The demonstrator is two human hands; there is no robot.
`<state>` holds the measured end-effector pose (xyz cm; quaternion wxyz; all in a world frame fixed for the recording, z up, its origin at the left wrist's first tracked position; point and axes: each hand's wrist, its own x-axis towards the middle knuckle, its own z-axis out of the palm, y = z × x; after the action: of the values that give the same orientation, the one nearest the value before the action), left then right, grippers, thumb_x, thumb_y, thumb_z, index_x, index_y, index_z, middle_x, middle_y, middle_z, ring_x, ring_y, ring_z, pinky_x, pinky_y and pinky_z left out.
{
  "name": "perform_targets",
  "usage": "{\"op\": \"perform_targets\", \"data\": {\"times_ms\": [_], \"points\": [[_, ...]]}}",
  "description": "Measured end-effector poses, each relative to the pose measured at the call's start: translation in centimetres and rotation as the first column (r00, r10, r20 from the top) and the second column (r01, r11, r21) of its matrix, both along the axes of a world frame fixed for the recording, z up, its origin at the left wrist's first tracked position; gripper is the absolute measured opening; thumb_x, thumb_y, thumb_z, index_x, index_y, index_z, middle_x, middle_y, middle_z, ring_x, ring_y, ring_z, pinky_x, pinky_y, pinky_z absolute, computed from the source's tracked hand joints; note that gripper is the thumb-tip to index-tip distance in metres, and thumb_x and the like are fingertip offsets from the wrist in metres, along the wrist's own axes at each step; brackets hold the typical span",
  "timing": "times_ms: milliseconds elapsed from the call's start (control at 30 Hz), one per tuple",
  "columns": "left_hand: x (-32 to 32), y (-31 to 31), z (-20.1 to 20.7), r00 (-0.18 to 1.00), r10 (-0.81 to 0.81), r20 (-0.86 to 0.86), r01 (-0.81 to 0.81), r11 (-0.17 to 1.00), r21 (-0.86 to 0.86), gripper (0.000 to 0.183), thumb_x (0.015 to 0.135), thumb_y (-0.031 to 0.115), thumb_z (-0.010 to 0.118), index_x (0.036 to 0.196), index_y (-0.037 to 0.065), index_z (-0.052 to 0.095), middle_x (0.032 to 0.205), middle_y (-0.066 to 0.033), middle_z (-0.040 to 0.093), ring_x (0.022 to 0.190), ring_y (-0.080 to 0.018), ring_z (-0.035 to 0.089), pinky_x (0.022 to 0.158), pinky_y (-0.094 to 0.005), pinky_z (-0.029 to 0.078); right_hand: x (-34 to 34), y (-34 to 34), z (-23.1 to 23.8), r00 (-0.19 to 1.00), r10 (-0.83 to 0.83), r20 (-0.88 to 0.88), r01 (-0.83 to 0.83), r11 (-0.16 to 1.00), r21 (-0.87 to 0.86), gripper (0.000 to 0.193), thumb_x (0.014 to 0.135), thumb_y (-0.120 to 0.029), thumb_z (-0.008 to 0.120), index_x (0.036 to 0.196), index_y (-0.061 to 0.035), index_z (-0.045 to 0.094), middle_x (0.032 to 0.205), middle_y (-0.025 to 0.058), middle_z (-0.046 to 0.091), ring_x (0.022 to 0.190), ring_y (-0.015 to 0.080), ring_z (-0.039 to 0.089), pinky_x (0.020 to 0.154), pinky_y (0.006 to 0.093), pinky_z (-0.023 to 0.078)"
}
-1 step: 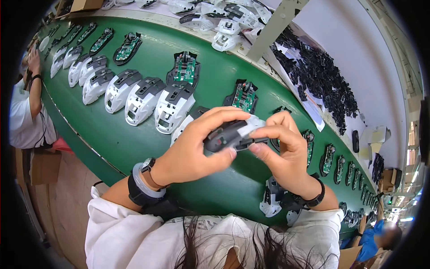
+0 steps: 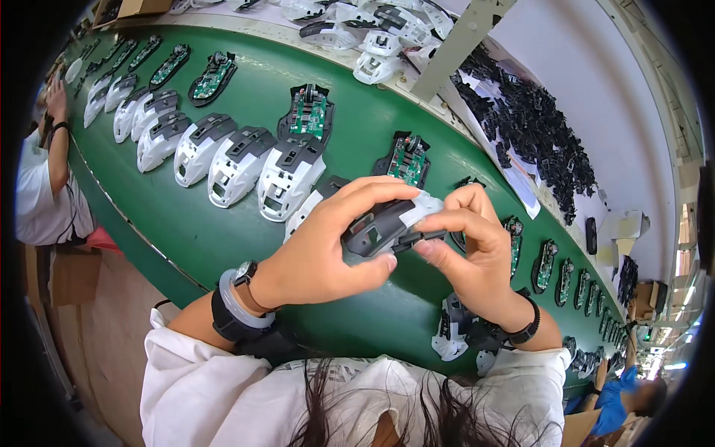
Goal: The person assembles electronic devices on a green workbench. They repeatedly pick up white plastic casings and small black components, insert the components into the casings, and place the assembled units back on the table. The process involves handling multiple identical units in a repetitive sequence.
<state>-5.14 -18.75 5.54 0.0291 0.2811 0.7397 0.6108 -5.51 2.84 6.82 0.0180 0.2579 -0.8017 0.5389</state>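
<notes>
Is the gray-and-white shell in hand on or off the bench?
Off: the left hand grips the gray-and-white shell above the green bench.

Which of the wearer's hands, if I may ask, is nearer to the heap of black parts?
Right: in the picture, the right hand is below and left of the heap of black parts; the left hand is farther off, leftward, around a grey shell.

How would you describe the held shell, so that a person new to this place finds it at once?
Find the long green table, then the picture's middle. There the left hand holds a dark grey and white shell, with a small black piece in the right hand beside it. Unlike the row of similar shells, it is held above the table.
</notes>
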Motion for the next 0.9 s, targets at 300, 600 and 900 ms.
{"op": "perform_targets", "data": {"times_ms": [300,600,900], "points": [[0.3,0.0,0.4,0.97,-0.035,0.239,0.027,0.999,0.04,0.067,0.07,0.01,0.075,0.13,0.002,0.046,0.127,-0.0145,0.051,0.115,-0.0227,0.054,0.098,-0.0337,0.041,0.0,0.0,0.0,0.998,0.01,-0.059,-0.006,0.998,0.056,0.031,0.065,-0.012,0.082,0.092,-0.0102,0.067,0.089,0.0025,0.045,0.085,0.0175,0.044,0.075,0.0285,0.037],[-0.3,-0.6,-0.1,0.988,-0.005,0.154,-0.009,0.996,0.087,0.07,0.069,0.01,0.081,0.129,0.003,0.044,0.124,-0.012,0.051,0.116,-0.02,0.052,0.1,-0.0335,0.041,-0.7,-1.0,0.8,0.873,0.199,0.445,-0.091,0.964,-0.252,0.051,0.08,-0.012,0.073,0.122,-0.0026,0.046,0.119,0.0093,0.049,0.115,0.0183,0.048,0.097,0.0328,0.039],[1.5,1.1,-1.1,0.927,0.142,0.347,-0.256,0.916,0.309,0.071,0.074,0.003,0.071,0.132,0.004,0.031,0.116,-0.0118,0.051,0.108,-0.0182,0.054,0.094,-0.0325,0.045,-0.9,-1.1,0.2,0.804,0.28,0.524,-0.193,0.957,-0.215,0.053,0.084,-0.009,0.063,0.128,-0.0062,0.036,0.118,0.0111,0.05,0.109,0.0167,0.05,0.09,0.0319,0.044]]}}
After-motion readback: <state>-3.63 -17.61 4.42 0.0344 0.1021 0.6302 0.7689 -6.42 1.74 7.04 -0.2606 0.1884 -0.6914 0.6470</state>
